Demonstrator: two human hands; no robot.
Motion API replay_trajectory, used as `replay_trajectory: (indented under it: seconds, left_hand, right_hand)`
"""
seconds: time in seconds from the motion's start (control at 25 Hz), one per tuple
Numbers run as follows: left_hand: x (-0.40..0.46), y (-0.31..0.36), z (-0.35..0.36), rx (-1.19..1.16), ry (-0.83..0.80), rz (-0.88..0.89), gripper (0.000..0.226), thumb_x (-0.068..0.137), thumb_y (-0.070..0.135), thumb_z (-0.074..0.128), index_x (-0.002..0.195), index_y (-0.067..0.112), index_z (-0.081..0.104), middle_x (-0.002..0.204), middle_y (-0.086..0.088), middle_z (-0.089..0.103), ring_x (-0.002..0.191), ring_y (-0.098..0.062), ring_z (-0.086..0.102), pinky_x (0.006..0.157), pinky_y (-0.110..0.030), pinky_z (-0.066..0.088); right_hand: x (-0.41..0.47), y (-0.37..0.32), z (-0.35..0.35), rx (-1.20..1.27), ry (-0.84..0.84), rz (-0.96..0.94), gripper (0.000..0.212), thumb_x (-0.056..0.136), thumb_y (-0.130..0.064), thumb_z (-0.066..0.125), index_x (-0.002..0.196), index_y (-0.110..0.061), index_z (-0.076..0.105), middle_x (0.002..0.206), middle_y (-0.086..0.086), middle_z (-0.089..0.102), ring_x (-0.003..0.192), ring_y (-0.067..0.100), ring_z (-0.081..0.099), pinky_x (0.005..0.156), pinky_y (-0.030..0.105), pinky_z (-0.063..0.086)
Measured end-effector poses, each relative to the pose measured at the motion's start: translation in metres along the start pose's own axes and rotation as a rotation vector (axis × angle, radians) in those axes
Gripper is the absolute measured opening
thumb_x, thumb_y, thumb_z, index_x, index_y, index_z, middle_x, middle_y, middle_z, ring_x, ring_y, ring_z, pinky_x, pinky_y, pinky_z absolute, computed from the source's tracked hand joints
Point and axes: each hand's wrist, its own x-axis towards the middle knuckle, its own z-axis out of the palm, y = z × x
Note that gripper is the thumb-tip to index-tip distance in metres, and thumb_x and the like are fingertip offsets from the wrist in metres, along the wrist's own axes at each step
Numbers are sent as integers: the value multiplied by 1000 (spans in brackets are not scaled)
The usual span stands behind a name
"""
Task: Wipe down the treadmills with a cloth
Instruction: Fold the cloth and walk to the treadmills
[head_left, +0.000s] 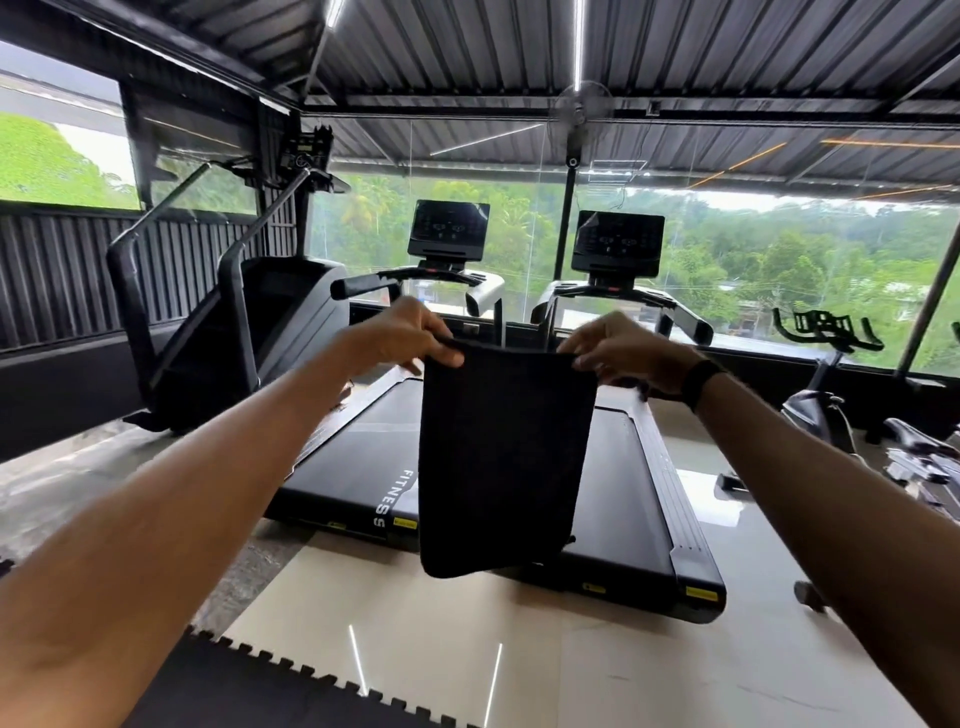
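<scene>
Two treadmills stand side by side facing the window: the left treadmill and the right treadmill. Each carries one console screen, so two screens: the left screen and the right screen. One black cloth hangs in front of them. Two hands hold it by its top corners, the left hand and the right hand. One black wristband sits on the right wrist. One stair-climber machine stands at the left. One exercise bike shows plainly at the right. One wall fan hangs above.
</scene>
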Motion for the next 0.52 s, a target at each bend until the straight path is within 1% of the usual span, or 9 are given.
replay_trajectory:
  seconds: [0.08, 0.12, 0.2, 0.24, 0.28, 0.36, 0.4, 0.44, 0.52]
  left_hand:
    - [8, 8, -13, -315, 194, -20, 22, 84, 28, 77, 100, 15, 71, 102, -7, 73, 93, -25, 69, 81, -41, 58]
    - [10, 8, -13, -447, 175, -84, 29, 85, 38, 74, 104, 17, 70, 107, -7, 73, 99, -25, 69, 86, -45, 56]
    - [1, -14, 6, -486, -57, -303, 43, 83, 43, 75, 114, 13, 68, 110, -9, 74, 103, -29, 70, 92, -51, 54]
    - [-8, -32, 24, -460, -126, -410, 40, 83, 33, 76, 113, 9, 67, 109, -11, 74, 101, -29, 70, 93, -52, 53]
    - [-17, -48, 39, -420, -132, -470, 30, 84, 21, 76, 108, 5, 66, 103, -11, 74, 95, -28, 71, 90, -49, 55]
    - [-26, -64, 56, -435, -27, -523, 15, 85, 6, 71, 93, 6, 58, 90, -11, 70, 79, -24, 66, 75, -41, 56]
    - [-26, -69, 60, -471, 47, -522, 14, 86, 2, 69, 91, 5, 56, 84, -11, 67, 74, -21, 64, 68, -37, 55]
    - [-21, -71, 61, -492, 97, -507, 12, 86, 1, 69, 92, 4, 58, 80, -9, 66, 71, -20, 63, 63, -35, 54]
    - [-8, -68, 61, -519, 154, -447, 10, 84, 1, 70, 92, 3, 66, 79, -9, 66, 72, -19, 65, 60, -31, 56]
  right_hand:
    - [13, -16, -9, 324, 147, -47, 23, 93, -3, 65, 115, -6, 63, 90, 8, 68, 75, 13, 69, 70, 37, 57]
    - [18, -17, -9, 484, 118, -17, 32, 93, -17, 68, 123, -9, 60, 103, 9, 71, 90, 20, 71, 80, 45, 58]
    - [17, 4, 14, 508, -115, 167, 47, 88, -31, 72, 128, -9, 61, 118, 10, 72, 106, 26, 70, 90, 53, 56]
    - [10, 24, 34, 459, -216, 271, 43, 86, -29, 74, 122, -7, 65, 114, 10, 73, 103, 25, 71, 90, 51, 56]
    - [6, 42, 52, 419, -250, 348, 32, 87, -22, 74, 113, -4, 68, 103, 10, 76, 93, 23, 73, 83, 46, 60]
    - [1, 65, 77, 453, -163, 465, 12, 91, -11, 70, 98, -3, 65, 76, 6, 72, 65, 16, 70, 60, 33, 60]
    - [1, 73, 81, 483, -88, 484, 11, 91, -9, 69, 97, -3, 62, 71, 6, 68, 59, 15, 67, 55, 32, 58]
    - [2, 77, 80, 516, -38, 485, 12, 91, -7, 70, 98, -2, 61, 73, 8, 66, 60, 16, 66, 54, 31, 58]
    - [5, 81, 70, 608, 37, 412, 19, 89, -5, 70, 105, 0, 60, 89, 12, 65, 74, 18, 67, 60, 31, 59]
